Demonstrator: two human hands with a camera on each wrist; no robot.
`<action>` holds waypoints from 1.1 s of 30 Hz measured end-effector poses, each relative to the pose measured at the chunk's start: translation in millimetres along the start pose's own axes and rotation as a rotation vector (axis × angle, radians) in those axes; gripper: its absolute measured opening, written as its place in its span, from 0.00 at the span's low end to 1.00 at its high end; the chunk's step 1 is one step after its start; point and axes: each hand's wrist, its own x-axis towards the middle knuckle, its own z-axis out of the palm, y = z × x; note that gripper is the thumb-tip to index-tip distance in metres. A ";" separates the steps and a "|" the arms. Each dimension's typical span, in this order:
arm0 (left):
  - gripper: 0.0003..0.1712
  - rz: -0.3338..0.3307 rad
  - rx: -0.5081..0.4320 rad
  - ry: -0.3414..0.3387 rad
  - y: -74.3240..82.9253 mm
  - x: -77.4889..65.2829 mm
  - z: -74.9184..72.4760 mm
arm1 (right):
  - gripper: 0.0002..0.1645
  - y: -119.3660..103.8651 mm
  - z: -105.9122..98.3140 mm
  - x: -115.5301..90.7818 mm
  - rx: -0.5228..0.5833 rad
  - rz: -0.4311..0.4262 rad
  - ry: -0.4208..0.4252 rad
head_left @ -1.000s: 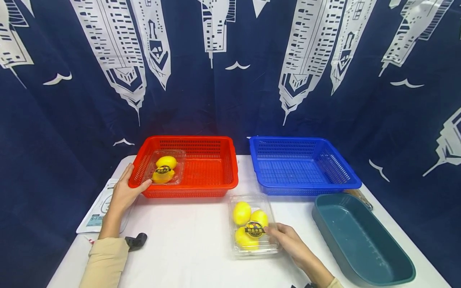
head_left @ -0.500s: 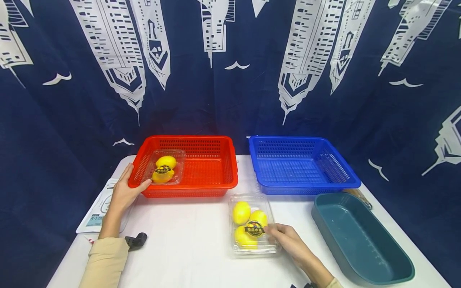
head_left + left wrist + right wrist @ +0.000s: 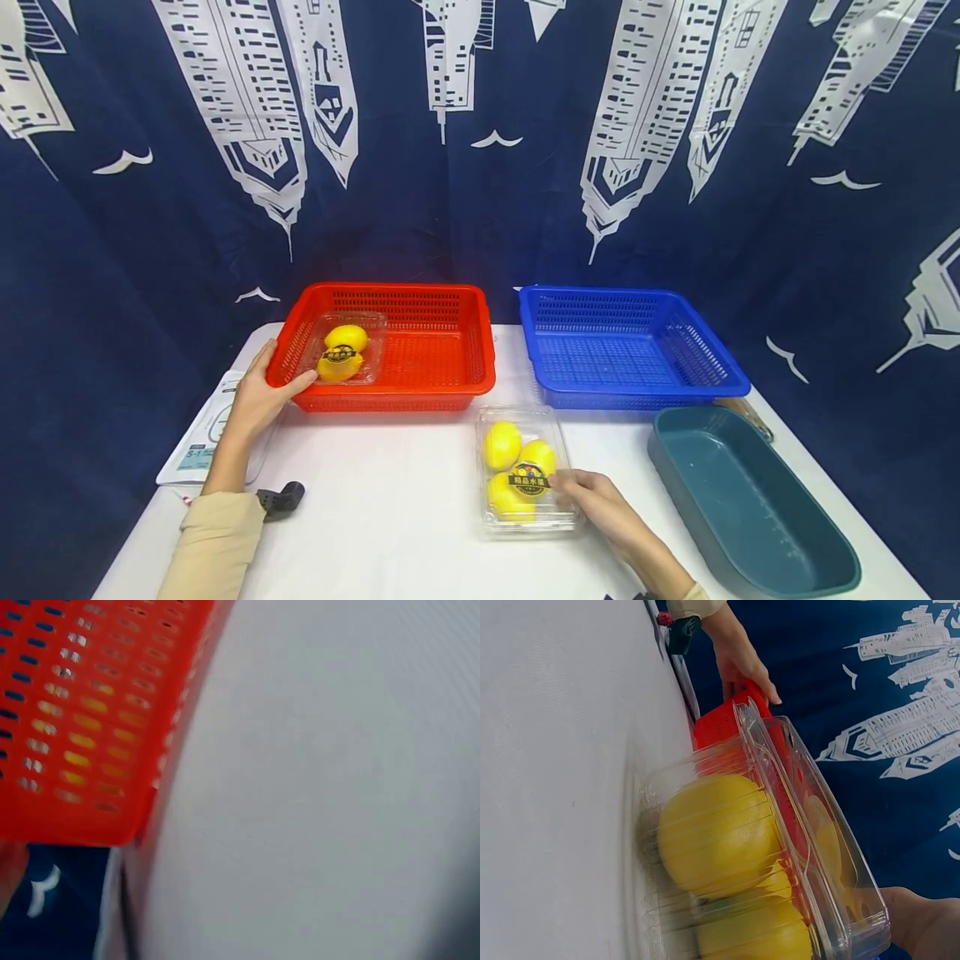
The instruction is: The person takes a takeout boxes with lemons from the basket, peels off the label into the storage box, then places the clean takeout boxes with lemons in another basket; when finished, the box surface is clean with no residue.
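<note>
My left hand (image 3: 258, 400) grips the left front corner of a red perforated basket (image 3: 427, 389), thumb on the rim and fingers along the outer side. Inside that basket, at its left, lies a clear plastic box (image 3: 372, 358) with yellow lemons (image 3: 347, 337) and a dark label. A second clear box (image 3: 551, 521), holding 3 lemons (image 3: 502, 444), sits on the white table in front. My right hand (image 3: 600, 504) holds this box at its right side, thumb on the lid beside the round label; the other fingers are mostly hidden. The right wrist view shows its ridged side wall (image 3: 705, 900) close up.
A blue perforated basket (image 3: 637, 387) stands at the back right, with a dark green tub (image 3: 757, 500) before it. A printed white package (image 3: 198, 442) lies under my left forearm, near a black curved object (image 3: 282, 500). A patterned navy curtain (image 3: 480, 208) hangs behind.
</note>
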 end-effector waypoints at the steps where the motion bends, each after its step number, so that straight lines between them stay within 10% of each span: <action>1: 0.60 0.000 0.019 0.009 3.3 -1.1 -0.1 | 0.35 -0.2 0.2 -0.2 0.003 -0.002 -0.011; 13: 0.59 0.141 0.167 0.218 43.1 -14.5 24.8 | 0.36 -1.7 -1.4 -2.5 0.031 -0.010 -0.044; 33: 0.50 0.276 -0.060 -0.140 104.6 -56.8 82.9 | 0.39 -4.0 -1.2 -0.4 -0.028 0.008 -0.017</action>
